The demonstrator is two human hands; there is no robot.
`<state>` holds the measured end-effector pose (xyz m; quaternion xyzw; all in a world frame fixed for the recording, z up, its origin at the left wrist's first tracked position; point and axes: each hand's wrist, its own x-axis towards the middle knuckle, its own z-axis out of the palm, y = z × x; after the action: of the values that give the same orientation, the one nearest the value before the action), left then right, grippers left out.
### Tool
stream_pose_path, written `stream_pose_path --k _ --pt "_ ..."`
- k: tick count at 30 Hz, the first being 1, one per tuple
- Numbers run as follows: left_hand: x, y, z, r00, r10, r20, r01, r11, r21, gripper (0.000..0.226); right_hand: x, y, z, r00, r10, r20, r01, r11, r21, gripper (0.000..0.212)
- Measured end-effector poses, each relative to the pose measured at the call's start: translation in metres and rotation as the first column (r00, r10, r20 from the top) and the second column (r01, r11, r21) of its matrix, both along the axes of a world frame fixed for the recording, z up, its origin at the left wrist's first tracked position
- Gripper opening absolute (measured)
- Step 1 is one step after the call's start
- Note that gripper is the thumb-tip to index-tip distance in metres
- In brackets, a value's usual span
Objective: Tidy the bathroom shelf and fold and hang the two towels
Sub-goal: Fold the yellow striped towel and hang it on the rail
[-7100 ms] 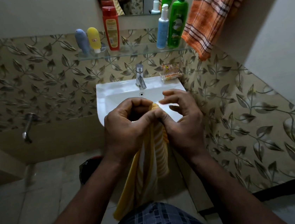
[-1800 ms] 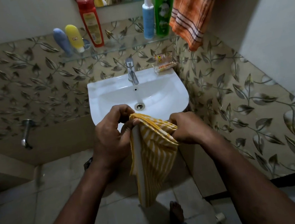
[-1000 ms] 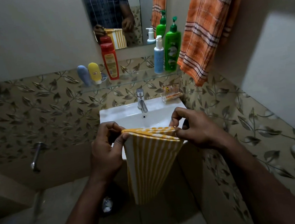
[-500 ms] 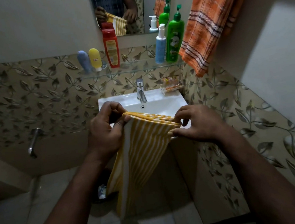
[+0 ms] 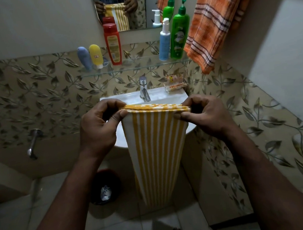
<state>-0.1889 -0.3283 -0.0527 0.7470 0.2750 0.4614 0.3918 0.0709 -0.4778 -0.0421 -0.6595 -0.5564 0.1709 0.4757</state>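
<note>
A yellow-and-white striped towel (image 5: 156, 152) hangs folded in front of the sink, its top edge level. My left hand (image 5: 99, 128) pinches its top left corner and my right hand (image 5: 202, 116) pinches its top right corner. An orange checked towel (image 5: 213, 19) hangs on the right wall. On the glass shelf (image 5: 137, 67) stand a blue tube (image 5: 84, 58), a yellow tube (image 5: 95, 56), a red bottle (image 5: 112, 43), a light blue pump bottle (image 5: 164, 41) and a green pump bottle (image 5: 179, 32).
The white sink (image 5: 165, 98) with its tap (image 5: 144, 89) lies behind the towel, a soap dish (image 5: 175, 85) at its right corner. A mirror (image 5: 121, 6) hangs above. A dark bin (image 5: 105, 188) stands on the tiled floor. A wall spout (image 5: 32, 145) sticks out at left.
The hands have pulled the striped towel's top edge straight and level, and the towel now hangs flat and narrow instead of slanted. The view has tilted up a little.
</note>
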Motion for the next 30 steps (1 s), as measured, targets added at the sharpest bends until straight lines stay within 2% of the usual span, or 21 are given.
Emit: stream_pose_path --k 3,7,10,12,16,20,24,30 --pt "0.000 0.004 0.007 0.997 -0.080 -0.020 0.078 0.994 -0.075 0.029 0.001 0.002 0.002 0.992 0.048 -0.118 -0.040 0.997 0.064 0.014" --pt "0.007 0.008 0.018 0.976 -0.043 -0.214 0.055 0.997 0.051 0.026 -0.001 0.006 0.002 0.948 0.088 -0.307 -0.048 0.989 0.137 0.020" --pt "0.016 0.013 0.029 0.962 -0.037 -0.271 0.050 0.998 0.042 0.021 -0.002 0.009 0.006 0.936 0.058 -0.348 0.016 0.978 0.207 0.028" --pt "0.020 0.016 0.036 0.966 -0.049 -0.255 0.059 0.998 0.032 0.018 0.000 0.010 0.011 0.927 0.042 -0.372 0.055 0.968 0.244 0.032" --pt "0.027 0.024 0.046 0.976 -0.029 -0.214 0.054 0.992 0.111 0.020 0.001 0.014 0.022 0.907 0.043 -0.419 0.088 0.954 0.287 0.039" --pt "0.036 0.026 0.053 0.993 -0.115 -0.032 0.115 0.993 -0.005 0.018 -0.001 0.017 0.033 0.894 0.040 -0.445 0.112 0.944 0.309 0.037" --pt "0.044 0.029 0.055 0.989 -0.113 0.096 0.119 0.991 -0.063 0.019 -0.001 0.018 0.038 0.891 -0.009 -0.454 0.156 0.945 0.289 0.032" --pt "0.050 0.036 0.063 0.981 -0.134 0.141 0.148 0.985 -0.091 0.016 0.000 0.021 0.042 0.897 -0.061 -0.439 0.210 0.931 0.298 0.024"
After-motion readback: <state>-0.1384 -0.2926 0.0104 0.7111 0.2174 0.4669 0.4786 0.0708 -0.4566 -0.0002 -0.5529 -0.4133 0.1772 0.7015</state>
